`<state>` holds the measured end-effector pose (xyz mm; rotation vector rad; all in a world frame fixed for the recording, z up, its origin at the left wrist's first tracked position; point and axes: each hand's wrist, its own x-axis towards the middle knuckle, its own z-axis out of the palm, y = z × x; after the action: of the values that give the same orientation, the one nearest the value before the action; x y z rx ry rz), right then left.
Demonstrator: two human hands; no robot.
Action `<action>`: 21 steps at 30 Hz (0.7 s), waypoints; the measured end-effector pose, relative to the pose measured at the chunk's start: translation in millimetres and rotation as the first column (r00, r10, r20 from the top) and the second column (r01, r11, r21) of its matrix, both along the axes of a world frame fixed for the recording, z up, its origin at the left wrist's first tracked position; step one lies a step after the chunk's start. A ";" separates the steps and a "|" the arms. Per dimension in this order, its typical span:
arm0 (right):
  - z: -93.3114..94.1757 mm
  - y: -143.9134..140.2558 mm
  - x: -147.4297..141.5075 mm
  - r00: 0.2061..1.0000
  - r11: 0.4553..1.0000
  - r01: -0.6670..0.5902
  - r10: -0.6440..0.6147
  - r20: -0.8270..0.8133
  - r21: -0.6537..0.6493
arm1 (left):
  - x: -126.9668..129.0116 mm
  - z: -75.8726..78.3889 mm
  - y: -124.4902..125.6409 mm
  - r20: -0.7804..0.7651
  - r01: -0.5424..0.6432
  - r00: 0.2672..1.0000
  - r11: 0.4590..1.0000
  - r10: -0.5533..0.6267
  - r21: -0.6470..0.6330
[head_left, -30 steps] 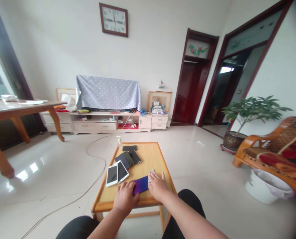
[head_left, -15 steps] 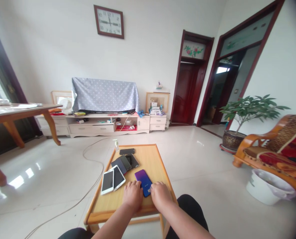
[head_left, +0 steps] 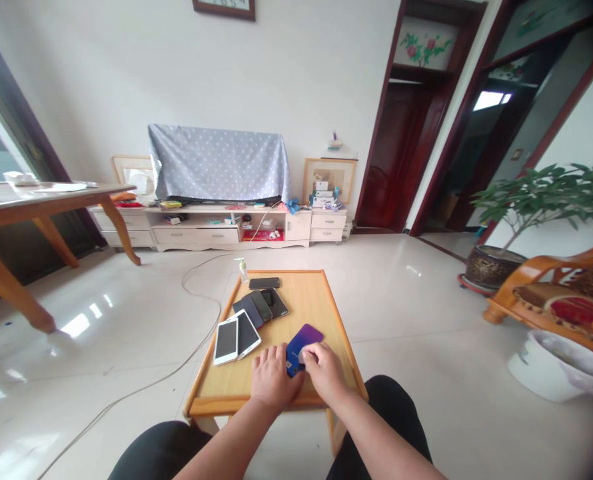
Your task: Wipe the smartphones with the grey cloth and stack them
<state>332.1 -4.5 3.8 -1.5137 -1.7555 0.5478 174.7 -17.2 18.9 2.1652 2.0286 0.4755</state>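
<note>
Phones [head_left: 249, 320] crowding left; right tabletop [head_left: 321, 303] bare.

You can read only part of the numerals, 7 8 5, on the wall clock [head_left: 223, 6]; nothing else is legible.

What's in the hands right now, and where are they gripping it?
The purple phone lies on the table. The left hand rests at its near left edge, and the right hand presses something small onto its near end. It is not lifted.
</note>
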 end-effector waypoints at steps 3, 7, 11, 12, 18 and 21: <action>-5.9 1.8 -11.7 0.993 0.995 -0.095 0.095 0.071 -0.001 | -5.7 -3.1 2.6 0.012 -0.011 1.000 1.000 0.011 0.004; -4.5 23.8 1.3 0.970 0.999 0.022 -0.010 0.244 -0.049 | -17.9 -9.9 5.9 0.032 0.015 0.999 1.000 -0.015 0.015; 5.2 48.7 15.9 0.920 0.980 0.184 -0.147 0.363 -0.071 | -28.3 -13.3 9.3 0.067 0.059 0.996 0.997 -0.062 0.039; 5.7 49.8 12.9 0.915 0.977 0.202 -0.162 0.370 -0.072 | -29.9 -13.7 10.1 0.075 0.062 0.995 0.997 -0.065 0.035; -5.9 28.3 -32.4 0.917 0.999 -0.032 0.045 0.397 -0.040 | -34.9 -16.6 13.7 0.107 0.053 0.993 0.998 -0.057 0.043; -0.9 43.0 -22.5 0.911 0.998 0.036 -0.015 0.412 -0.042 | -36.7 -16.2 15.5 0.102 0.055 0.993 0.997 -0.060 0.048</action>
<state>309.5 38.4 2.9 -1.7820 -2.0447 0.2679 138.0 -1.6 2.6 2.1695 1.9140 0.6179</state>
